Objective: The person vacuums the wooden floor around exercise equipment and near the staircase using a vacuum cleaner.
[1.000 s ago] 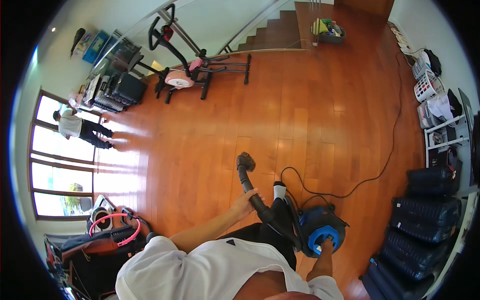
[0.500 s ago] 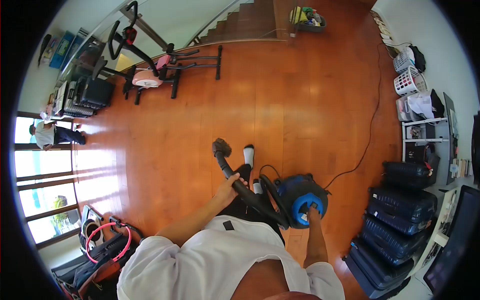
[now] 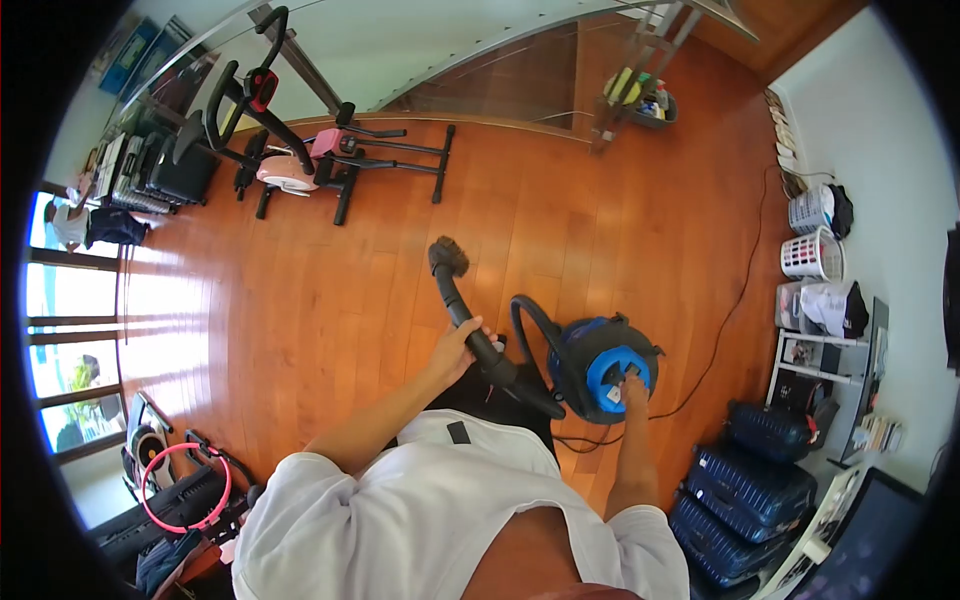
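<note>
My left hand is wrapped round a black vacuum hose handle. A round brush head at the handle's far end points away from me, over the wooden floor. The dark hose curves from the handle to a blue and black vacuum cleaner at my right. My right hand is closed on the blue top of the vacuum cleaner; its fingers are partly hidden there.
An exercise bike stands by the glass railing. Dark suitcases, baskets and a shelf line the right wall. A cord crosses the floor. Another person stands at the windows; a pink hoop is lower left.
The view has shifted and turned. The vacuum cleaner has moved relative to the floor along with me, and its hose now arches up higher. Both hands keep their holds.
</note>
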Demonstrator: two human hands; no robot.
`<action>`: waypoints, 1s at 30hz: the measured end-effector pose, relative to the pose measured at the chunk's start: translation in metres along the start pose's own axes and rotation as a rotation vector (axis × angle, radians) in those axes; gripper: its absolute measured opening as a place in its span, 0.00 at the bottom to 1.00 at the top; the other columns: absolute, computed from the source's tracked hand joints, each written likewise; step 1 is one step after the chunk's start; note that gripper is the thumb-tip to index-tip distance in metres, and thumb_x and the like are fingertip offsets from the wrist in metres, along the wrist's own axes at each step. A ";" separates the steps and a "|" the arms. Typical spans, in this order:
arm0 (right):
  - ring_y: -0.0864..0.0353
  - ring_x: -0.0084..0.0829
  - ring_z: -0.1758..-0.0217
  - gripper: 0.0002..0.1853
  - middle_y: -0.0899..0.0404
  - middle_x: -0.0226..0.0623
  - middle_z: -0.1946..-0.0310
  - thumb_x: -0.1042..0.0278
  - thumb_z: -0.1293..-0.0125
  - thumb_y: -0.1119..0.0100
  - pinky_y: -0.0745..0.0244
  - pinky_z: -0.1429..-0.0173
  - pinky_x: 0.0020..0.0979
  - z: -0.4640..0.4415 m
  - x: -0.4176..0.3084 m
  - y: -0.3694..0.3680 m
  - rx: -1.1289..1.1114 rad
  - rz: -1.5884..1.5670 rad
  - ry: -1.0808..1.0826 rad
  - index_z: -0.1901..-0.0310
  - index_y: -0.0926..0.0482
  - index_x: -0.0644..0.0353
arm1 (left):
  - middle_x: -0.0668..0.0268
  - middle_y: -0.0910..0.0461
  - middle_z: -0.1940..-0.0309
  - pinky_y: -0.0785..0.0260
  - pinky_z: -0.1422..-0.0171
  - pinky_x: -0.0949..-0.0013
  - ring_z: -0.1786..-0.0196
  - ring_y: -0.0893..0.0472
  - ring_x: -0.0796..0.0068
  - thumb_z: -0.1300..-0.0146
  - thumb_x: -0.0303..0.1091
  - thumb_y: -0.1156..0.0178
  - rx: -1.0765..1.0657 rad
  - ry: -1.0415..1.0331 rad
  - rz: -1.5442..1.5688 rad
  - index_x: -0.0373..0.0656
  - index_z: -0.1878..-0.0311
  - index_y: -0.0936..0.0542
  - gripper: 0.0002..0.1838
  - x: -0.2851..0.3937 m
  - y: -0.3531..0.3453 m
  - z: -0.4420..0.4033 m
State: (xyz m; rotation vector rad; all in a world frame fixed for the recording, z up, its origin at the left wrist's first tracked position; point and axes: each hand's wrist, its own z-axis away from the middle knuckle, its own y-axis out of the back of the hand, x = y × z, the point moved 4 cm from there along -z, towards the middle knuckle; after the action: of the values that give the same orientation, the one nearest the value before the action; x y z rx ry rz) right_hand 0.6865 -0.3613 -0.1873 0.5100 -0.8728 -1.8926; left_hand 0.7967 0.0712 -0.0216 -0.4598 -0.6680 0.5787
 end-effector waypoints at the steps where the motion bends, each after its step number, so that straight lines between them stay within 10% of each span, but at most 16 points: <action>1: 0.25 0.43 0.39 0.17 0.21 0.42 0.46 0.62 0.37 0.41 0.31 0.39 0.54 -0.018 -0.010 0.016 -0.001 0.003 -0.010 0.47 0.24 0.55 | 0.61 0.25 0.64 0.23 0.52 0.56 0.58 0.20 0.64 0.34 0.35 0.40 0.002 -0.007 0.027 0.42 0.56 0.33 0.13 0.018 -0.018 -0.004; 30: 0.32 0.50 0.34 0.26 0.29 0.57 0.39 0.70 0.44 0.46 0.39 0.29 0.41 -0.448 -0.196 0.201 -0.092 -0.115 0.265 0.42 0.26 0.69 | 0.63 0.27 0.64 0.25 0.52 0.61 0.61 0.21 0.67 0.36 0.31 0.41 0.424 -0.229 0.082 0.44 0.52 0.35 0.15 0.183 -0.138 -0.213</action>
State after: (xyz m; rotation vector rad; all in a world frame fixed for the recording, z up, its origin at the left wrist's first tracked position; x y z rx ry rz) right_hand 1.1927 -0.4035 -0.3344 0.7482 -0.5909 -1.9040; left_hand 1.1079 0.0386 -0.0116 -0.0231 -0.7226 0.8362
